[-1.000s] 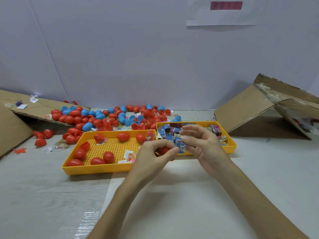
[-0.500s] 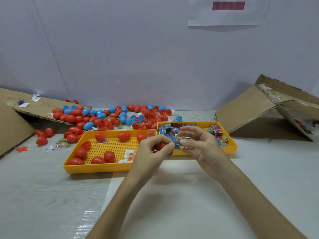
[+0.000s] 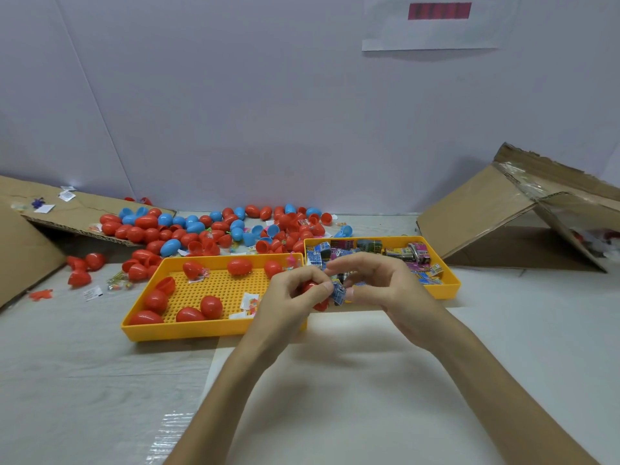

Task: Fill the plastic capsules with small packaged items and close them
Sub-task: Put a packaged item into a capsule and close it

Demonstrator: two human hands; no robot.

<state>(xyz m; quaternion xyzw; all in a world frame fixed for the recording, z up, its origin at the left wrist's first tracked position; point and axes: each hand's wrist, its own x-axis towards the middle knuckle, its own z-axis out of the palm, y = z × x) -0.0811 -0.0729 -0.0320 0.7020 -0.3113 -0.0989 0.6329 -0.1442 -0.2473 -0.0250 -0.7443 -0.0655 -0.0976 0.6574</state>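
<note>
The left hand [image 3: 285, 298] has its grip curled closed round a red capsule [image 3: 313, 287]. It holds the capsule just above the front rims where the two yellow trays meet. The right hand [image 3: 389, 286] pinches a small blue packet [image 3: 339, 294] between thumb and forefinger, with its other fingers loosely spread above. The packet is pressed against the capsule; whether it is partly inside cannot be told.

The left tray [image 3: 214, 331] holds several red capsules, and the right tray [image 3: 451, 286] holds a pile of packets [image 3: 402, 255]. Behind both trays, a heap of red and blue capsules [image 3: 214, 229] lies along the far edge of the table [image 3: 67, 380]. Cardboard flaps rise at the left edge [image 3: 84, 213] and the right edge [image 3: 469, 216]. A white sheet [image 3: 352, 397] runs from the trays to the near edge, under both forearms.
</note>
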